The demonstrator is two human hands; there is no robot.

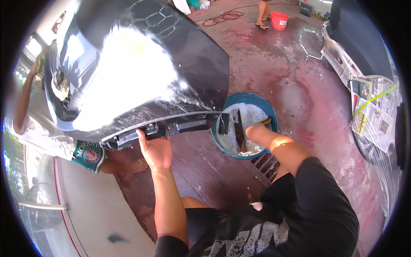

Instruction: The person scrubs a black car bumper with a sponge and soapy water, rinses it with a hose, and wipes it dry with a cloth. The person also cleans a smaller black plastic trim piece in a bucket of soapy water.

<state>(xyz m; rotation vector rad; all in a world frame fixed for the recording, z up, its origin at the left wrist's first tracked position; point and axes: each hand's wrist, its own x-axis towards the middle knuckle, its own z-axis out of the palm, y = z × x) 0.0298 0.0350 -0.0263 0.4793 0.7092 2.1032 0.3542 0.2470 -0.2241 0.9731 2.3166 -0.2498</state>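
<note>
With my left hand (157, 152) bracing the dark bumper (201, 64) from below and my right hand (255, 132) in the adjoining sudsy bucket (248, 98), neither grip clear, I'm seemingly wetting up, the next move calling for steady support.

Colours noted. Bumper (188, 64): glossy dark grey to black; broad white patch, overexposed; pale honeycomb lines near top. Tub (248, 96): teal-blue, suds (252, 112) white; strip lying in the suds (240, 132) dark brown. Floor (299, 171): reddish-pink, mottled with grey. Bucket, far (279, 21): red, pale label. Hose (222, 18): red, coiled loops. Newspaper (381, 119): off-white with black print, crossed by a yellow-green band (376, 99). Wearer's shirt (317, 192): black, pale grey print. Co-worker's shorts (87, 156): teal, white lettering; co-worker's top (47, 139): white.
</note>
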